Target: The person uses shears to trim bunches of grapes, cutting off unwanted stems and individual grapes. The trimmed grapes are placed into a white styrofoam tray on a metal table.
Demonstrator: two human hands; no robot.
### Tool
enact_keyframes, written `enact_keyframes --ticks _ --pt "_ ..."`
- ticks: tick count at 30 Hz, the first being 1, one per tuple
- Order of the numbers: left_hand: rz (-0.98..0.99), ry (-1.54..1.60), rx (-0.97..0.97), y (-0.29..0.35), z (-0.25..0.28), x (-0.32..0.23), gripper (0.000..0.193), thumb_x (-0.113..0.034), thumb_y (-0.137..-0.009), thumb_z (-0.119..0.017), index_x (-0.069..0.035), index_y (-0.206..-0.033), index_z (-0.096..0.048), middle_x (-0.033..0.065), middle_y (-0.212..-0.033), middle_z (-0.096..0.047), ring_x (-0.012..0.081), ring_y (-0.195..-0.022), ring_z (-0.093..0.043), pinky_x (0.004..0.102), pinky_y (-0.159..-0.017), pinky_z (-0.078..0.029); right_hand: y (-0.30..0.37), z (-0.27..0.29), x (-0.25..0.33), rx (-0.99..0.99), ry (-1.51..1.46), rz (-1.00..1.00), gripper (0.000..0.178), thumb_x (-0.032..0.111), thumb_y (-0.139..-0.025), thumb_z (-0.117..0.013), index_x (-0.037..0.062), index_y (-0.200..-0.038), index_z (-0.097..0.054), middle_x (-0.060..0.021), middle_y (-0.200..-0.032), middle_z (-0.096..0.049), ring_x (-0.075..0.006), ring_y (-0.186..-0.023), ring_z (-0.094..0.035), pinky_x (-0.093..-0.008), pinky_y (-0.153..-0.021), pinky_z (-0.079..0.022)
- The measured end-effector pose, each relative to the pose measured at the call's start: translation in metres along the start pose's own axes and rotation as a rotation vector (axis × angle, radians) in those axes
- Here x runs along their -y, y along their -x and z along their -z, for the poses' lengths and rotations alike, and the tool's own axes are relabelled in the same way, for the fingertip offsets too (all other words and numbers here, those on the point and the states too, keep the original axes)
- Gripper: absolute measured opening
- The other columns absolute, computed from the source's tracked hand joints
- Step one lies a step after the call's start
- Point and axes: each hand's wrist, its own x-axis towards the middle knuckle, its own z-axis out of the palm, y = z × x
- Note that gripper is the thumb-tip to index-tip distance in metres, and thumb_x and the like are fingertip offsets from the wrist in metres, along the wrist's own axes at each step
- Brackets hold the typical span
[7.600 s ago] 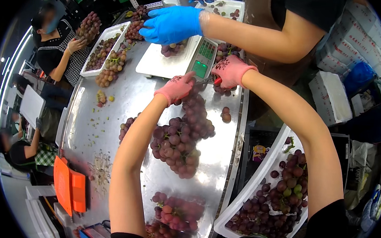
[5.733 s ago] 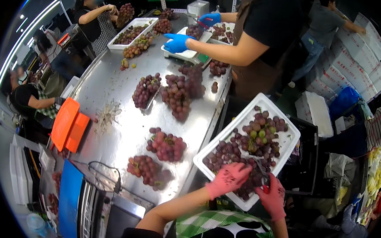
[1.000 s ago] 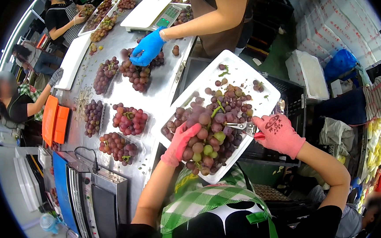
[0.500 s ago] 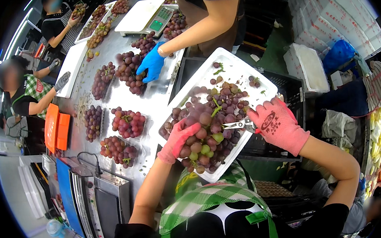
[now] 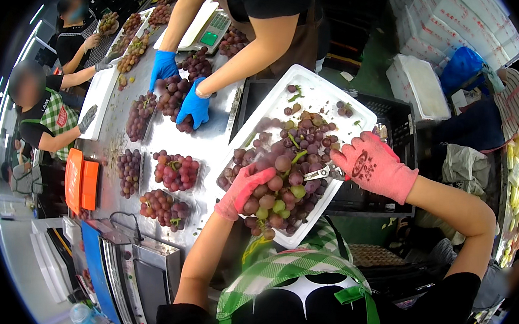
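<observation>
A pink-gloved left hand (image 5: 242, 188) grips a grape bunch (image 5: 279, 187) over a white tray (image 5: 327, 97) while the right hand (image 5: 374, 167) clasps small scissors (image 5: 325, 172).

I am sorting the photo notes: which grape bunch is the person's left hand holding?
The mixed red-and-green bunch in the white tray; the left hand grips it, unlike bunches on the steel table.

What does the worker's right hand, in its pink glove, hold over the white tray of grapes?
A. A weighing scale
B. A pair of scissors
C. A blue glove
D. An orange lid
B: the right hand grips a pair of scissors, blades pointing into the grape bunch that the left hand holds above the white tray.
</observation>
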Motion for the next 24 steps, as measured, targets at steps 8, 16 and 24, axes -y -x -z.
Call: enact_keyframes --ticks 8,16,24 --pt "0.035 0.026 0.018 -0.006 -0.004 0.000 0.041 -0.023 -0.086 -0.055 -0.001 -0.120 -0.047 0.0061 -0.104 -0.057 0.0138 -0.092 -0.057 0.0267 -0.079 -0.049 0.020 -0.013 0.007 0.187 -0.430 -0.211 0.035 0.031 -0.079 -0.056 0.0080 -0.105 -0.049 -0.0068 -0.078 -0.057 -0.0228 -0.075 -0.061 -0.0344 -0.066 -0.044" --pt "0.080 0.077 0.036 -0.008 -0.004 0.000 0.039 -0.023 -0.090 -0.051 -0.003 -0.122 -0.046 0.0046 -0.107 -0.056 0.0117 -0.096 -0.055 0.0249 -0.079 -0.047 0.020 0.002 0.017 0.060 -0.287 -0.193 0.046 0.032 -0.075 -0.060 0.0065 -0.112 -0.047 -0.0077 -0.092 -0.054 -0.0220 -0.090 -0.053 -0.0366 -0.080 -0.038" --pt "0.056 0.092 -0.031 -0.011 -0.009 0.002 0.040 -0.019 -0.086 -0.057 -0.002 -0.121 -0.046 0.0056 -0.100 -0.058 0.0146 -0.088 -0.059 0.0258 -0.074 -0.051 0.009 -0.008 0.026 0.009 -0.058 -0.200 0.055 0.025 -0.068 -0.062 0.0053 -0.117 -0.046 -0.0067 -0.092 -0.052 -0.0209 -0.089 -0.051 -0.0364 -0.082 -0.036"
